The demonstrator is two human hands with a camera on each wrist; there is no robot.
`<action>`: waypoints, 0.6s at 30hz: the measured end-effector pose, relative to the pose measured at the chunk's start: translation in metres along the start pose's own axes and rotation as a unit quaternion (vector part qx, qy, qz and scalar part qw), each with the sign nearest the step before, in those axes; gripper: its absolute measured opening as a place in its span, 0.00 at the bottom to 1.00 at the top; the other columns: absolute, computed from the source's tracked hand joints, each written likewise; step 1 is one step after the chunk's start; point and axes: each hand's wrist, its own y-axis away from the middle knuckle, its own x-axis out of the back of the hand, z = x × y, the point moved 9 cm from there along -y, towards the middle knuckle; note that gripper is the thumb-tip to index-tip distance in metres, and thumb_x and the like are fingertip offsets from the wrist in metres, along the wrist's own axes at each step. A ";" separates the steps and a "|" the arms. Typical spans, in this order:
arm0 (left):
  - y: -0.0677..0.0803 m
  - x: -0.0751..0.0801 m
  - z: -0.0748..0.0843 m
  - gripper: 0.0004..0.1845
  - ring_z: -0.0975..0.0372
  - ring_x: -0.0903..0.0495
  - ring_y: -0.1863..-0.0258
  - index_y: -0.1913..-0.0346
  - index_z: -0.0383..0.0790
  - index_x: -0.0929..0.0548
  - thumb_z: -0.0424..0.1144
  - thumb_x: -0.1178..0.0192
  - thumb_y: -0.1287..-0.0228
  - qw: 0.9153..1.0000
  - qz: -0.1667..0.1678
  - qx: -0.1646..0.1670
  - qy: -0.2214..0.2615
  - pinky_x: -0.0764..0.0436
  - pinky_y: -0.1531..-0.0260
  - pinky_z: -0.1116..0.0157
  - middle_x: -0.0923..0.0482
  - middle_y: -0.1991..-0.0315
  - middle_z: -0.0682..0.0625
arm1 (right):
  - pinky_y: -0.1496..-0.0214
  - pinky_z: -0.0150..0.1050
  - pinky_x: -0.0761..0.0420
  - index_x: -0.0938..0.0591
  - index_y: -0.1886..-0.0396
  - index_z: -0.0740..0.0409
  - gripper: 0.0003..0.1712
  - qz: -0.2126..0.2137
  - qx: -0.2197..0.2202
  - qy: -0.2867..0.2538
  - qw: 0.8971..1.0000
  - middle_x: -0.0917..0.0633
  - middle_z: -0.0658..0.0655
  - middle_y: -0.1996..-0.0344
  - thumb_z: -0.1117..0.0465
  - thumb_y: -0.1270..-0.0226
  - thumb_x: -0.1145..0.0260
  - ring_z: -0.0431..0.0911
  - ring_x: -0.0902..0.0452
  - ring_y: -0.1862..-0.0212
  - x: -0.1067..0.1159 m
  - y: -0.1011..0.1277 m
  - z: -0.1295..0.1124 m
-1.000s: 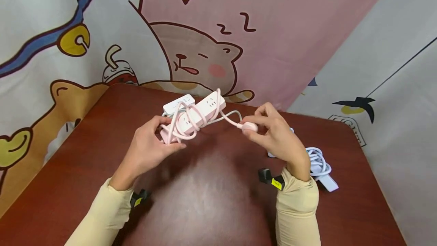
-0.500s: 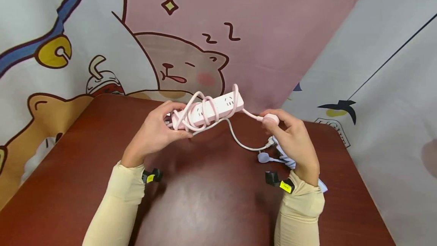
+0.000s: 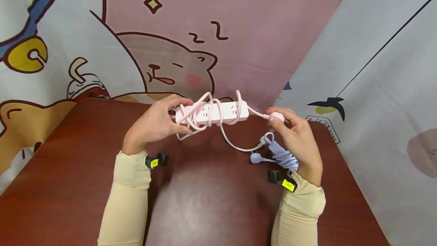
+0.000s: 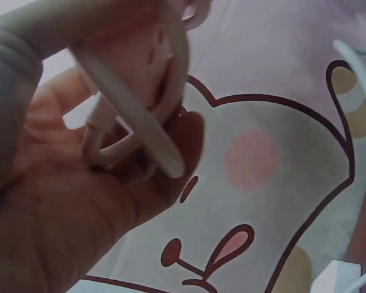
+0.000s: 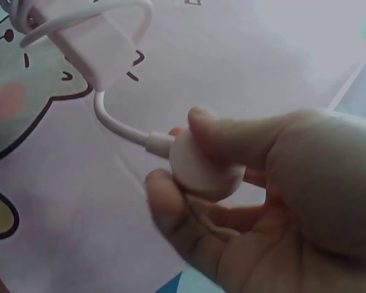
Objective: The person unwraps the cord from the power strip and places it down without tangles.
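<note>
the strip (image 3: 227, 111) is up in the air in front of the cloth (image 3: 273, 18), between two hands. it lies almost flat from side to side, with its holes facing the head camera. it is white on its face and pink at the left end. a pink cord (image 3: 257, 112) goes round and round it in loose loops, and one loop sticks up near the right end.

the left hand (image 3: 155, 122) holds the left end of the strip. its fingers are bent over the top and its thumb is below, so it is partly closed, with some cord in its grip too.

the right hand (image 3: 302, 141) pinches the plug (image 3: 277, 117) with thumb and bent fingers. the bit of cord from the plug to the strip bends a little and hangs loose.

below, a thin white wire (image 3: 244, 150) curves down from behind the strip. its white end is just beside a blue bundle (image 3: 286, 158), which sits near the right wrist. a round blue plug (image 3: 256, 158) lies just left of that bundle, on the brown table (image 3: 205, 208).

the cloth shows a sleepy bear (image 3: 170, 62). both sleeves (image 3: 126, 196) are pale yellow.
</note>
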 end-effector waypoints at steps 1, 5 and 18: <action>-0.002 -0.001 -0.001 0.36 0.61 0.22 0.54 0.39 0.50 0.19 0.40 0.17 0.56 1.000 -0.003 0.001 -0.004 0.22 0.52 0.62 0.20 0.47 0.57 | 0.58 0.27 0.16 0.16 0.45 0.65 0.15 -0.003 -0.004 0.000 1.000 0.15 0.45 0.65 0.63 0.26 0.36 0.36 0.16 0.64 0.000 -0.001 0.003; -0.006 -0.003 -0.006 0.36 0.61 0.21 0.55 0.40 0.52 0.19 0.40 0.17 0.56 1.000 -0.010 0.013 -0.008 0.21 0.53 0.61 0.20 0.48 0.57 | 0.63 0.33 0.13 0.18 0.43 0.64 0.15 -0.017 -0.022 -0.011 1.000 0.12 0.48 0.68 0.63 0.24 0.38 0.39 0.14 0.68 -0.003 -0.005 0.012; -0.007 -0.004 -0.010 0.35 0.64 0.22 0.55 0.42 0.53 0.17 0.36 0.17 0.57 0.999 -0.022 0.004 0.025 0.23 0.55 0.70 0.19 0.49 0.60 | 0.75 0.34 0.17 0.17 0.46 0.59 0.12 0.008 -0.025 -0.049 0.998 0.16 0.56 0.75 0.60 0.23 0.39 0.39 0.20 0.77 -0.008 -0.012 0.014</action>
